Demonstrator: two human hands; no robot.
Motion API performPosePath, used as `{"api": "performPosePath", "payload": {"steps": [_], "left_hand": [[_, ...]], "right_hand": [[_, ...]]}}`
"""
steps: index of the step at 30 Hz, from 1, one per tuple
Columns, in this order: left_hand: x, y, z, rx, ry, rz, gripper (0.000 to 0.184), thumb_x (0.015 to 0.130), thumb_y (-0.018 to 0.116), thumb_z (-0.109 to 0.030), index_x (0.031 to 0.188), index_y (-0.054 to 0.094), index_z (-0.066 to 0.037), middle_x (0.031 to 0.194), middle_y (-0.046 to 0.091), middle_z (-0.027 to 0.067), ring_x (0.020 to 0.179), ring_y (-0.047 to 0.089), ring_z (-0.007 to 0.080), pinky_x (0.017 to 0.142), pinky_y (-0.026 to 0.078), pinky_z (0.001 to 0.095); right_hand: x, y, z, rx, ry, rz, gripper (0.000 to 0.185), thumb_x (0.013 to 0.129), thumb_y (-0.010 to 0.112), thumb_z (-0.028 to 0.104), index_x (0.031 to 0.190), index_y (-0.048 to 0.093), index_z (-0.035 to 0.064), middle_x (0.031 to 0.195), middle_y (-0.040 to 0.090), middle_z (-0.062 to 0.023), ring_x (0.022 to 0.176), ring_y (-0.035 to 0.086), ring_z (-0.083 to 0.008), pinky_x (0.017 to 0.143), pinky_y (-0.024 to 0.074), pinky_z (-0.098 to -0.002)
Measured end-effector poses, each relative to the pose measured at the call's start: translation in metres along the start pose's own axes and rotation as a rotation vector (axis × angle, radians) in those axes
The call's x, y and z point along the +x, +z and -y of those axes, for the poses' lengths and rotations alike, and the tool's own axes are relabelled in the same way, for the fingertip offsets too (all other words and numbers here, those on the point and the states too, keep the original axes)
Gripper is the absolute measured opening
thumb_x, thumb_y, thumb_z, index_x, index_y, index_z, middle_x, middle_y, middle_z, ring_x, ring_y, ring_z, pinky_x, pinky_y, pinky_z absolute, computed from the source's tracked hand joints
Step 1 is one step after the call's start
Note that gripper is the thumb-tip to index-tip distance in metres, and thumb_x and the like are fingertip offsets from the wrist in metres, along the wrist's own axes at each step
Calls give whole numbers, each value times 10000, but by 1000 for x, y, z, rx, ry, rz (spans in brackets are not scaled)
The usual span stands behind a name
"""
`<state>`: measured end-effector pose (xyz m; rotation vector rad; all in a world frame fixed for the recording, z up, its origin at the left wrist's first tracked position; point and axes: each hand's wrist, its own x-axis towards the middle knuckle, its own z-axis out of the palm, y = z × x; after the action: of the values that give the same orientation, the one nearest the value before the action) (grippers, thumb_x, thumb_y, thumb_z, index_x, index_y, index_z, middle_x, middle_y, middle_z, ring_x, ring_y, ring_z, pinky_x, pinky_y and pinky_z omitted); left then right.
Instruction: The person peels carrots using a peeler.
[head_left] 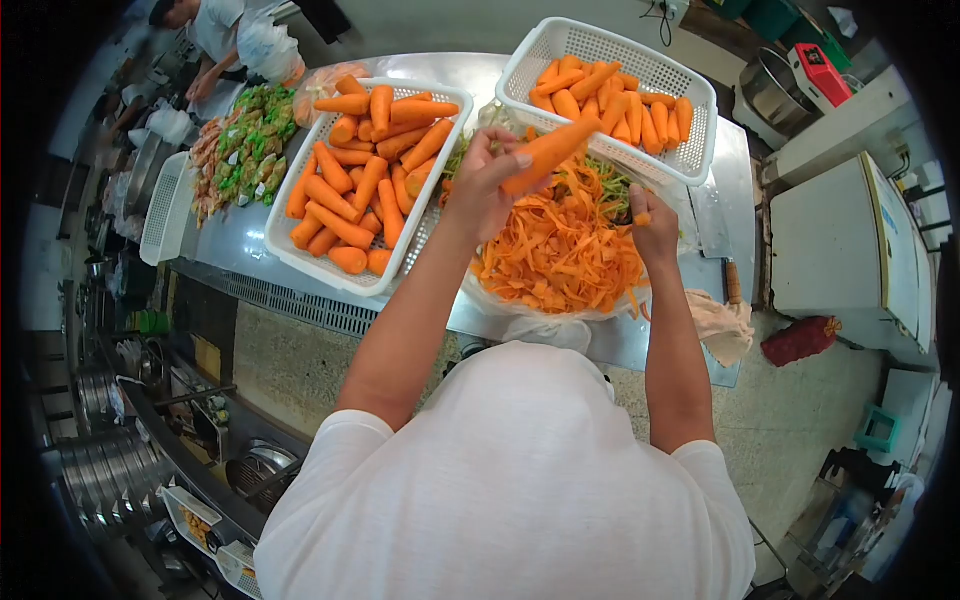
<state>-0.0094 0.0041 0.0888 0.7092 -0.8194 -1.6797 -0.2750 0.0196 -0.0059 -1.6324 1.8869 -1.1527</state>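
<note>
Carrot (552,156) sits in your left hand (487,185), your thumb and fingers closed around its near end, while its far end slants up and to the right, in front of the right-hand basket. You have it raised over a loose heap of orange carrot peelings (560,255), which has green scraps (612,187) mixed in along its back edge. Your right hand (655,238) is just beside the right edge of that heap, apart from the carrot, its fingers curled around a small object (642,219) that is mostly hidden; you cannot tell from this view what it is.

Under the peelings you have a clear plastic bag (548,332), bunched toward your body at the edge of the steel table (440,68). To your left is a white perforated basket (283,248) heaped with whole carrots; beyond the peelings, to the right, a second white perforated basket (700,172) holds more of them. A cleaver (711,222) lies on the table to the right of your right hand, its wooden handle pointing back toward you, near a crumpled pale cloth (722,325) at the table's edge. Farther left you have a green leafy pile (248,145), with another person (212,45) behind it.
</note>
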Motion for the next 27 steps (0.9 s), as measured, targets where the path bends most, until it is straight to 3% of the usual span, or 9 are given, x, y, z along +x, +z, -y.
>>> {"api": "performPosePath", "payload": {"steps": [2,4,8,10,14,16,19,22,27], "left_hand": [[-7,-5,5,-86,-81,48,336,958,640,-242,1225,503,-90,1060,615,127,927,670,268,815,588,437],[-9,-18,27,-320,-417,154,322,1010,578,-369,1182,528,-100,981,638,103,823,680,251,744,599,421],[-3,-26,61,-258,-489,80,397,1041,491,-480,1170,562,-112,916,646,68,779,679,213,682,599,403],[-5,-20,63,-234,-561,27,413,1054,453,-494,1148,583,-114,897,656,56,790,684,174,641,592,358],[-11,-2,54,-141,-618,-124,425,1054,440,-508,1144,581,-117,878,666,55,772,692,158,595,584,328],[-10,-20,62,-112,-641,50,429,1060,430,-501,1155,573,-107,848,671,61,683,693,159,516,578,325],[-12,-24,55,-17,-709,96,426,1059,439,-486,1185,564,-99,830,666,70,577,668,170,446,566,338],[-21,-18,43,12,-766,117,445,1068,399,-482,1227,570,-103,796,630,55,587,632,144,457,535,322],[-13,-30,61,-182,-625,73,408,1064,438,-425,1210,567,-66,851,652,77,608,650,160,494,567,338]], "right_hand": [[-4,-1,-2,68,23,-8,578,1011,525,477,704,583,-9,625,562,-167,619,571,-358,594,420,-464],[-10,-8,23,72,-204,39,517,993,577,435,717,597,-3,618,562,-155,596,565,-350,570,419,-479],[-20,-5,67,167,-369,83,402,957,641,394,790,641,29,635,576,-115,626,570,-301,624,431,-449],[-28,-4,86,-20,-689,113,308,911,694,374,921,671,68,684,598,-82,688,577,-271,726,431,-409],[-30,8,95,-81,-743,237,337,891,705,408,1016,677,97,729,607,-63,739,581,-263,801,404,-389],[-14,11,94,-26,-820,240,376,879,712,426,1053,679,94,727,613,-67,747,592,-276,805,415,-400],[17,16,74,-86,-742,108,387,881,711,424,1068,688,87,705,618,-78,738,604,-282,795,427,-407],[45,9,60,-184,-500,115,386,882,705,417,1072,694,81,683,611,-88,722,609,-295,780,438,-420],[6,9,95,-85,-646,130,382,900,681,421,1049,708,70,703,651,-116,686,630,-309,756,444,-441]]}}
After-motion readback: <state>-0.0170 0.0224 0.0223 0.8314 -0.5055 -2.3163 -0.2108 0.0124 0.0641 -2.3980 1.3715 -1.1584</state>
